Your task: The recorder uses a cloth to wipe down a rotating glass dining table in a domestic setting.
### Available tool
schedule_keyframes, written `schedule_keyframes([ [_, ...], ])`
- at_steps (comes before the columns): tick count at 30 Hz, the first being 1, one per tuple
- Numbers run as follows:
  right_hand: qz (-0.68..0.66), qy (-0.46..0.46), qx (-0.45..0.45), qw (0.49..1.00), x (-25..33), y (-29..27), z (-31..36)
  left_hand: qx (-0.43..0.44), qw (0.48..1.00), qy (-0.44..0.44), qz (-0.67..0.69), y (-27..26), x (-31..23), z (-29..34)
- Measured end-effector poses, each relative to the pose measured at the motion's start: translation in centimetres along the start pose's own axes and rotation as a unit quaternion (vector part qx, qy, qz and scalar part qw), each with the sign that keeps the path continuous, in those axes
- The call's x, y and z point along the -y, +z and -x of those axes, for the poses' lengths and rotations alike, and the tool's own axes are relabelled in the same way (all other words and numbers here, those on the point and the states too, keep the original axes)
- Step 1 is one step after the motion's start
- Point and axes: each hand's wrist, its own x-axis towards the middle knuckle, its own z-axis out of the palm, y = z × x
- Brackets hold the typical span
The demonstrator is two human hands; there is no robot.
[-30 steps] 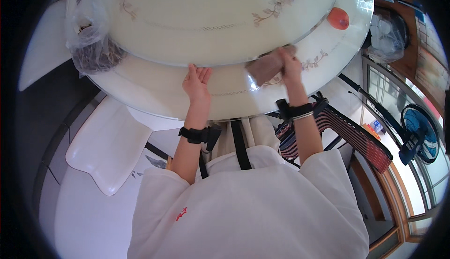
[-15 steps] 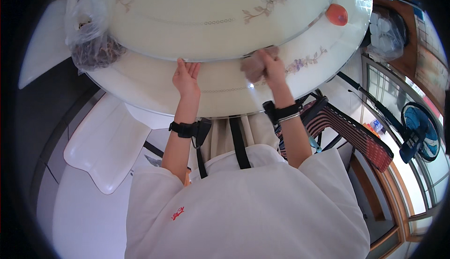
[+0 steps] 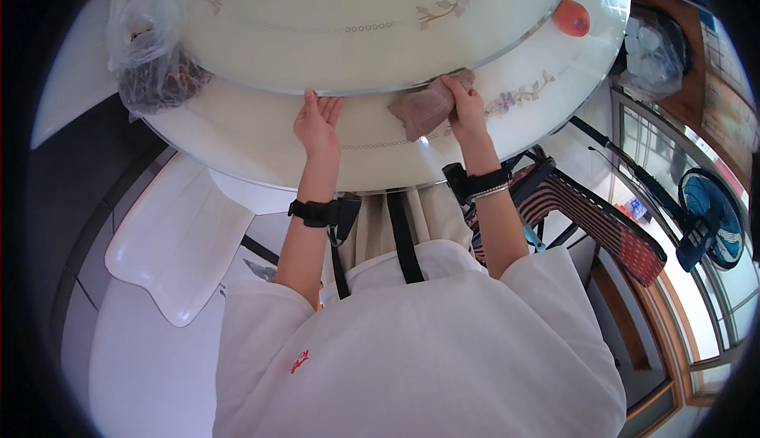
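A round cream turntable (image 3: 317, 58) with a metal-coloured rim and flower prints sits on a larger round table (image 3: 372, 165) of the same pattern. At the turntable's near rim, my left hand (image 3: 318, 127) is turned palm up, its thumb at the edge and its fingertips partly hidden under it. My right hand (image 3: 469, 112) pinches a brownish-pink cloth (image 3: 423, 109) against the rim, farther right. The cloth's loose end spreads left over the lower tabletop. Black bands circle both my wrists.
A red round fruit (image 3: 571, 18) lies at the table's right side. Clear plastic bags (image 3: 162, 81) with dark contents rest at the left edge. A white chair (image 3: 178, 240) stands lower left, a striped folding chair (image 3: 598, 220) and a blue fan (image 3: 708, 216) to the right.
The cloth in my right hand, bunched and blurred before, now lies more spread out toward the left. My left hand stays at the rim in nearly the same pose.
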Motion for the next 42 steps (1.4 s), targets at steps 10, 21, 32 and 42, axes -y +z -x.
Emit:
schedule_keyframes([
  [10, -0.075, 0.003, -0.011, 0.997, 2.3, -2.8, -1.8, 0.029, 0.998, -0.042, 0.039, 0.6, 1.5, 1.4],
  [21, -0.021, 0.041, 0.014, 0.999, -6.3, 2.5, 2.4, 0.049, 0.997, -0.048, 0.041, 1.2, 2.0, 1.7],
  [32, -0.129, -0.029, 0.044, 0.990, -1.4, -0.7, 1.4, 0.097, 0.994, -0.037, 0.032, 1.2, 2.5, 2.1],
  [42, -0.220, -0.105, -0.086, 0.966, 4.4, -2.1, -2.7, 0.106, 0.994, -0.030, 0.016, -0.3, 1.8, 0.9],
])
